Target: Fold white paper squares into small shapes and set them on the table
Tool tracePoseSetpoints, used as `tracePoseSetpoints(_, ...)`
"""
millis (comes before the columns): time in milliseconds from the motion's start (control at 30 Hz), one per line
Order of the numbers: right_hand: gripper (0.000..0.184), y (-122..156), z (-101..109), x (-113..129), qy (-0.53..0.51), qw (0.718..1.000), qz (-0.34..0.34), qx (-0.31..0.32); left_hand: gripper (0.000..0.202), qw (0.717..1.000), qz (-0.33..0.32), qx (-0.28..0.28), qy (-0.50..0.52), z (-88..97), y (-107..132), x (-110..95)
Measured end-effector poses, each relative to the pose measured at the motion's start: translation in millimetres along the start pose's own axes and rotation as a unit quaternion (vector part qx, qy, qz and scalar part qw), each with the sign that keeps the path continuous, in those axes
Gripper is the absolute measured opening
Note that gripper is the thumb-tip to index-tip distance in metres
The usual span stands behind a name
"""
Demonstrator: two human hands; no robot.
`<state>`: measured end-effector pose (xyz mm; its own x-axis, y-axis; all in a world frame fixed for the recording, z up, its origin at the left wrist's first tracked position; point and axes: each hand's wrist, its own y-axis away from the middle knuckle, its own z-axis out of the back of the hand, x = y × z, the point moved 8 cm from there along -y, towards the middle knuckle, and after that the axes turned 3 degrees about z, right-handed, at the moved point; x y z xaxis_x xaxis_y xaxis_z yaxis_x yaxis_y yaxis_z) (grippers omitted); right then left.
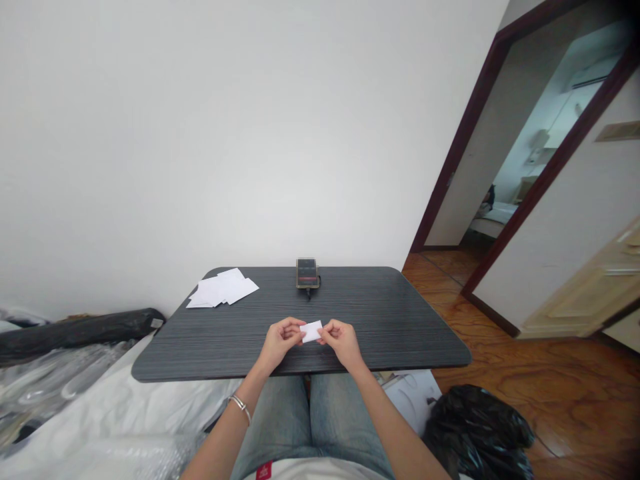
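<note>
My left hand [281,339] and my right hand [341,343] hold a small white paper card [311,331] between them, pinching its two short ends above the table. The dark grey wood-grain table [400,327] lies under both hands. Beyond the left hand, a loose pile of white paper sheets [221,289] lies near the far left corner. A black phone [307,273] stands at the far edge with a short cable below it. A silver bracelet [239,408] circles my left wrist.
A rolled black item [75,335] and clear plastic sheeting [60,393] lie to the left of the table. A black plastic bag [475,430] sits on the wooden floor [565,393] at right. A white wall [200,147] stands behind the table, and a doorway [500,153] opens at right.
</note>
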<state>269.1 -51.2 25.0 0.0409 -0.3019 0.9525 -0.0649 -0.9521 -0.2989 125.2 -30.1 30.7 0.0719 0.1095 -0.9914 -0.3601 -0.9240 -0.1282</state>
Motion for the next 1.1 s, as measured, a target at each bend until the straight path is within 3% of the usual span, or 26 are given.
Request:
tracePoseSetpoints(533,0.030,-4.2,0.2,-15.0,-0.069,0.995,-0.068,0.009,0.025,1.000,0.000,-0.020,-0.002,1.2,-0.2,-1.8)
tracePoseSetpoints(1100,0.027,-5.9,-0.3,-18.9,-0.048,0.997,-0.056,0.014,0.027,0.999,0.008,-0.020,-0.031,0.4,-2.3,0.7)
